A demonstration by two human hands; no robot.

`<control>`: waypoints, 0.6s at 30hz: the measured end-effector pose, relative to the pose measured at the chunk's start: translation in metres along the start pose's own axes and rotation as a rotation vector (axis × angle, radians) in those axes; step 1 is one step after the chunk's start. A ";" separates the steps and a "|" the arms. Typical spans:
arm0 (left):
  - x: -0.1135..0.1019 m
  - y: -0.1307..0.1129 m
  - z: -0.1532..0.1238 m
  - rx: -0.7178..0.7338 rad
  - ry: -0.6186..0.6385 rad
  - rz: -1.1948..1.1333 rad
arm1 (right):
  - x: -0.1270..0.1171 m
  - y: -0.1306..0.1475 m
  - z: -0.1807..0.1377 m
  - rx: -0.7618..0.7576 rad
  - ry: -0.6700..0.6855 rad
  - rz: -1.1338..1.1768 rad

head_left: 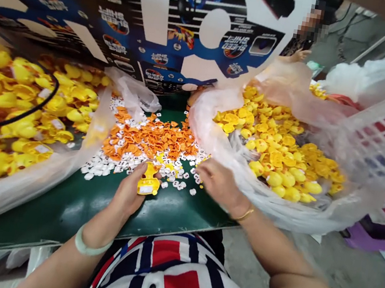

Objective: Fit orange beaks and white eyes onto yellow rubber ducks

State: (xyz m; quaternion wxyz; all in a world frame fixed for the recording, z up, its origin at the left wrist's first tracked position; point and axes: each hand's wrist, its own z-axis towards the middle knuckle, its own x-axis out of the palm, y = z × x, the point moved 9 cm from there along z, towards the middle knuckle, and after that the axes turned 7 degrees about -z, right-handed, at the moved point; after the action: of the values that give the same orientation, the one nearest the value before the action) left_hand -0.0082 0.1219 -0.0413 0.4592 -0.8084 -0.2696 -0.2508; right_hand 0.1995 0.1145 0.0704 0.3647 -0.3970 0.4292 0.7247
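Gripping a yellow plastic duck piece with a white label in the left hand, fingers curled around it above the green desk, right hand open and spread, just beside a clear plastic bag of yellow duck parts, orange pieces and white pieces scattered ahead of both hands

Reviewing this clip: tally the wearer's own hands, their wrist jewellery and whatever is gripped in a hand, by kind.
Hands: 2 (left hand, right hand)
Wrist jewellery: 2 (pale green bangle, gold bracelet)
Gripped items: 1 (yellow plastic piece, in the left hand)
Total: 5
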 end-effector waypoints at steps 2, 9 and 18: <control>0.001 0.001 -0.001 -0.013 0.005 0.013 | -0.040 -0.061 0.007 0.158 -0.043 -0.304; 0.008 0.006 0.000 -0.039 0.021 0.063 | -0.062 -0.230 0.038 0.386 0.388 -0.831; 0.007 0.002 0.000 -0.053 0.011 0.061 | -0.054 -0.227 0.049 0.287 0.390 -0.667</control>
State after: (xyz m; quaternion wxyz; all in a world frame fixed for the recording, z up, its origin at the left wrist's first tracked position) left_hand -0.0015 0.1227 -0.0378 0.4467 -0.8266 -0.2358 -0.2481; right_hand 0.4068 0.2319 0.0587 0.5429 -0.5895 0.4348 0.4107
